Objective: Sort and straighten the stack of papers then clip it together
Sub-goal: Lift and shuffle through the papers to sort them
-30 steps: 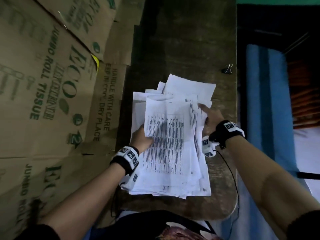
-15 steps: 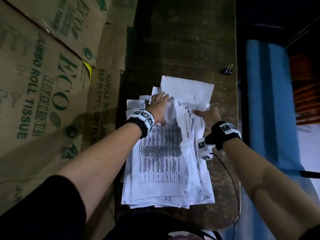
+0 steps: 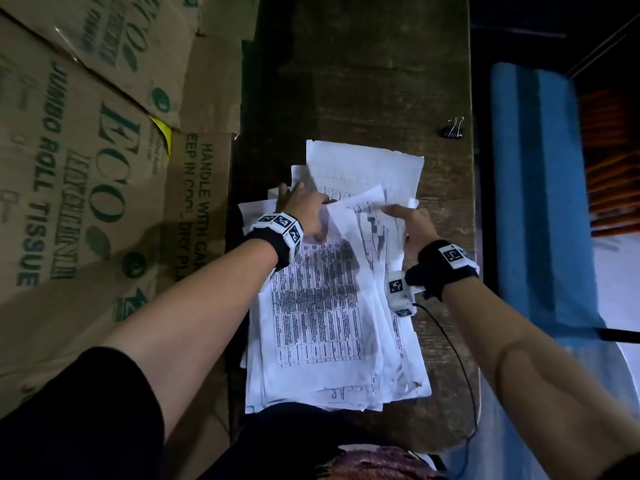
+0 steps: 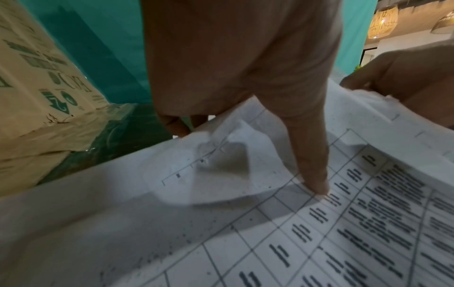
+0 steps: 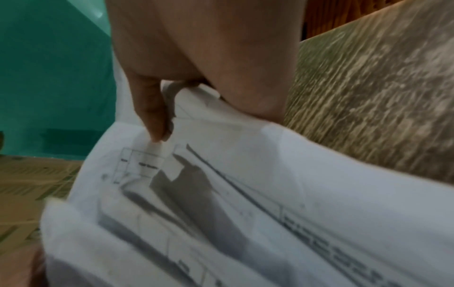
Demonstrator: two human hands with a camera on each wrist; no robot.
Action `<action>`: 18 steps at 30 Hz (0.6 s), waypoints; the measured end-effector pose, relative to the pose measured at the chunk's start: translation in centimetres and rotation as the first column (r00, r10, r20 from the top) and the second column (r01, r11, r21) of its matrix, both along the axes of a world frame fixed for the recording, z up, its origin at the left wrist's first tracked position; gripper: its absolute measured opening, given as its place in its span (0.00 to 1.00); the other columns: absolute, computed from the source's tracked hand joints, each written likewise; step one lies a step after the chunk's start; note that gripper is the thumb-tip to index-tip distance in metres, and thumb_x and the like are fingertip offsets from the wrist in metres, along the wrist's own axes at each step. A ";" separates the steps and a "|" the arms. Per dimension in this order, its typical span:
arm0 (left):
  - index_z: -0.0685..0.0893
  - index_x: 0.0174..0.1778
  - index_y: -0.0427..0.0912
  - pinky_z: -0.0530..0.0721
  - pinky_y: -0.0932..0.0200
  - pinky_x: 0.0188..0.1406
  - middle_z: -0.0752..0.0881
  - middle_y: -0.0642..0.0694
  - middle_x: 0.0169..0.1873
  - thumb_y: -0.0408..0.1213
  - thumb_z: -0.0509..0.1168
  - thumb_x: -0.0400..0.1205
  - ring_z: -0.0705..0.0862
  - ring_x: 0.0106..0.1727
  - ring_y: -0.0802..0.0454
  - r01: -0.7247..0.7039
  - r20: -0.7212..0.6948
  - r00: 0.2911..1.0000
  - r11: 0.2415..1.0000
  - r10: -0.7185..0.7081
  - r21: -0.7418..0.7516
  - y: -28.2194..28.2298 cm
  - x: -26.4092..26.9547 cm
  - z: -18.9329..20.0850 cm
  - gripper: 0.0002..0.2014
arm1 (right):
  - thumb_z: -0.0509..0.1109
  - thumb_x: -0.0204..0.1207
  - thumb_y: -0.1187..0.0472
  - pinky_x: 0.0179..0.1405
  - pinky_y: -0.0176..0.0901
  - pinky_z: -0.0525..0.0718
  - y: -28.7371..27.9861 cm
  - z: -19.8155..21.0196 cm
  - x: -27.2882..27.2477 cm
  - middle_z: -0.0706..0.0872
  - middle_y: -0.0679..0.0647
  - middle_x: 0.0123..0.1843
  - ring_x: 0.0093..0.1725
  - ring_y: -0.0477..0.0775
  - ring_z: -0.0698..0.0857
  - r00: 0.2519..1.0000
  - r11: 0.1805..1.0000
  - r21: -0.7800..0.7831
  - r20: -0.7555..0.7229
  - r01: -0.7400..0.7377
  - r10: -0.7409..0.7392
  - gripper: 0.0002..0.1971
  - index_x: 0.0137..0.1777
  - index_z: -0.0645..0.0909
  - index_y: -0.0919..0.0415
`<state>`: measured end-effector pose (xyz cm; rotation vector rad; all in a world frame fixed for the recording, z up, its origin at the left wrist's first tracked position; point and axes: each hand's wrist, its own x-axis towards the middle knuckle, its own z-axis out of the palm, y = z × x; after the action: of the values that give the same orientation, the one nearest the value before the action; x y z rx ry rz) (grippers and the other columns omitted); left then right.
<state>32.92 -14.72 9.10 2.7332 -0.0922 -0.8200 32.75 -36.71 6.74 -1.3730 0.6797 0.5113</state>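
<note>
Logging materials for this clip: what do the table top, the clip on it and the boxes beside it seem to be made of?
Table top: dark, worn wood, going by its visible grain. Binder clip: probably metal, black body with shiny wire handles. Boxes: brown corrugated cardboard, matte, with green print and creased flaps.

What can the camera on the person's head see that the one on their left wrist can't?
Only the head view shows the binder clip lying apart from the papers near the table's far right edge, the whole untidy stack, and both wristbands. Only the left wrist view shows the left hand's thumb pressing on the printed top sheet, a teal wall and hanging lamps. Both show the papers, the right hand gripping their far edge, and the cardboard boxes.
</note>
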 end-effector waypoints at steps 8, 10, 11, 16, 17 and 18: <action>0.85 0.60 0.40 0.84 0.47 0.61 0.87 0.49 0.53 0.28 0.80 0.65 0.85 0.54 0.49 -0.085 -0.119 0.991 0.973 0.060 -0.217 0.7 -1.3 0.5 0.26 | 0.91 0.49 0.54 0.54 0.68 0.87 -0.5 -0.3 0.4 0.88 0.69 0.60 0.55 0.68 0.89 0.999 0.999 0.043 -0.039 0.016 -0.014 0.44 0.63 0.79 0.75; 0.85 0.57 0.36 0.86 0.52 0.56 0.88 0.44 0.51 0.29 0.80 0.65 0.87 0.52 0.45 -0.053 -0.124 0.992 0.984 0.031 -0.172 1.0 -1.5 0.9 0.24 | 0.87 0.60 0.58 0.47 0.61 0.90 -0.1 -0.2 0.5 0.89 0.68 0.56 0.51 0.67 0.90 0.998 0.998 0.010 -0.019 0.057 -0.057 0.35 0.63 0.80 0.75; 0.85 0.54 0.34 0.86 0.56 0.52 0.88 0.44 0.47 0.30 0.80 0.66 0.87 0.50 0.46 -0.036 -0.125 0.992 0.990 0.018 -0.140 1.1 -1.5 1.0 0.20 | 0.84 0.65 0.61 0.44 0.57 0.90 0.2 -0.2 0.6 0.90 0.67 0.55 0.51 0.67 0.90 0.998 0.997 -0.047 -0.028 0.057 -0.058 0.30 0.64 0.81 0.76; 0.81 0.35 0.41 0.73 0.69 0.35 0.73 0.57 0.26 0.31 0.74 0.73 0.77 0.36 0.54 0.009 -0.061 0.998 0.996 -0.015 -0.087 1.5 -2.3 2.5 0.07 | 0.63 0.83 0.67 0.36 0.25 0.82 0.7 -0.3 -0.6 0.84 0.65 0.65 0.56 0.51 0.87 0.982 0.956 -0.239 -0.122 -0.173 0.147 0.20 0.74 0.73 0.67; 0.77 0.30 0.44 0.78 0.63 0.40 0.75 0.56 0.26 0.30 0.75 0.72 0.79 0.36 0.52 0.010 -0.084 0.996 0.997 -0.017 -0.083 1.5 -2.3 2.6 0.12 | 0.63 0.82 0.69 0.28 0.18 0.78 0.6 -0.7 -1.0 0.84 0.64 0.60 0.46 0.38 0.87 0.985 0.946 -0.276 -0.045 -0.171 0.164 0.17 0.70 0.76 0.67; 0.76 0.28 0.47 0.82 0.59 0.44 0.78 0.54 0.27 0.30 0.75 0.70 0.83 0.37 0.49 0.017 -0.103 0.994 0.997 -0.025 -0.079 1.4 -2.3 2.6 0.15 | 0.65 0.80 0.70 0.26 0.18 0.76 0.5 -1.2 -1.2 0.83 0.61 0.54 0.36 0.30 0.84 0.963 0.889 -0.380 -0.022 -0.256 0.269 0.13 0.64 0.79 0.64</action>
<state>30.59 -13.34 11.68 2.6160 -0.1289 -0.9433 31.57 -36.25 5.51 -1.8536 0.5880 0.5909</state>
